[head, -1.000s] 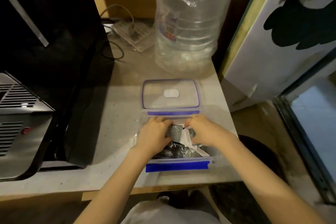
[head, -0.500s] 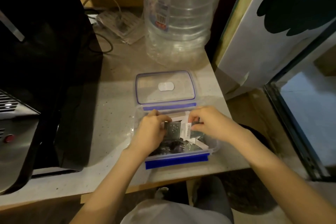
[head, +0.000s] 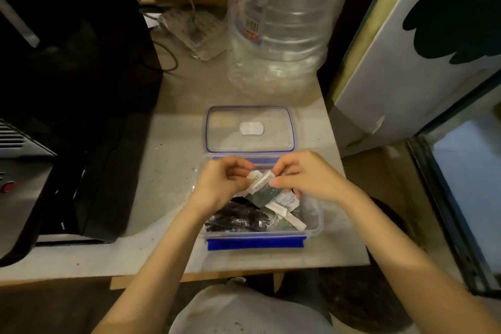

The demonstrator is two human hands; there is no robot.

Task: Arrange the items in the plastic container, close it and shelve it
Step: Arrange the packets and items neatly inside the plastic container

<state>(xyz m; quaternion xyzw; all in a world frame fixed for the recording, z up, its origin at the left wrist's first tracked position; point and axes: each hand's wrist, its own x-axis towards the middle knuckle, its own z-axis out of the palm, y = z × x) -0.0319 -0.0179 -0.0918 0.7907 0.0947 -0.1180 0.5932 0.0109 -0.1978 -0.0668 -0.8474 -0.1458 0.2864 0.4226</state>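
Observation:
A clear plastic container [head: 314, 222] with a blue front clip sits open near the table's front edge. Its clear lid [head: 250, 129], blue-rimmed with a white patch, lies flat just behind it. Inside are dark bagged items [head: 235, 218] and white paper sachets [head: 287, 214]. My left hand [head: 219, 184] and my right hand [head: 306, 179] are over the container's back half, both pinching a small stack of sachets and a grey packet [head: 264, 188] held between them. My hands hide the back of the container.
A big clear water bottle [head: 282, 22] stands behind the lid. A black appliance [head: 67, 62] fills the left of the grey table [head: 173, 171]. A cable and a small clear box [head: 189, 27] lie at the back. A white panel [head: 423, 62] leans at the right.
My hands have lifted the sachets and grey packet a little out of the container and drawn them together. The camera has shifted slightly.

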